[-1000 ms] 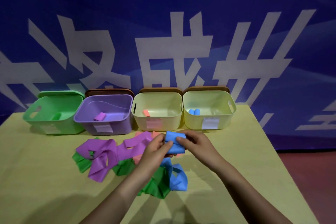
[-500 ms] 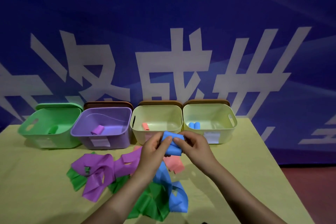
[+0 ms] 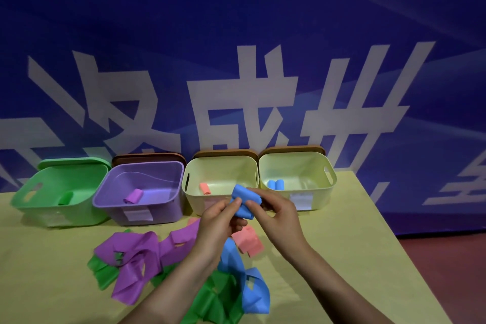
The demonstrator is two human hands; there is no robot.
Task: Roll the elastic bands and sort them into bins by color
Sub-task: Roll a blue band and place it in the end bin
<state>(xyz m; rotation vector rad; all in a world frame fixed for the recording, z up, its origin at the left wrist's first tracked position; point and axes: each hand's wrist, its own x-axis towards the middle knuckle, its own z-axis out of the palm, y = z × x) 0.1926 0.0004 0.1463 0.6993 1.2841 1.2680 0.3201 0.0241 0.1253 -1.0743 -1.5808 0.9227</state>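
Backdrop (image 3: pixel 236 34) behind the bench (image 3: pixel 355 244) has huge white Chinese characters; I can read 成 in the middle, the rest are cut off by the bins. White labels on the purple bin (image 3: pixel 136 214) and the right cream bin (image 3: pixel 302 200) are too blurry to read. My left hand (image 3: pixel 218 221) and right hand (image 3: pixel 276 216) both pinch the half-rolled blue band (image 3: pixel 243 201) above the loose pile (image 3: pixel 136 258), in front of the middle cream bin (image 3: pixel 210 173).
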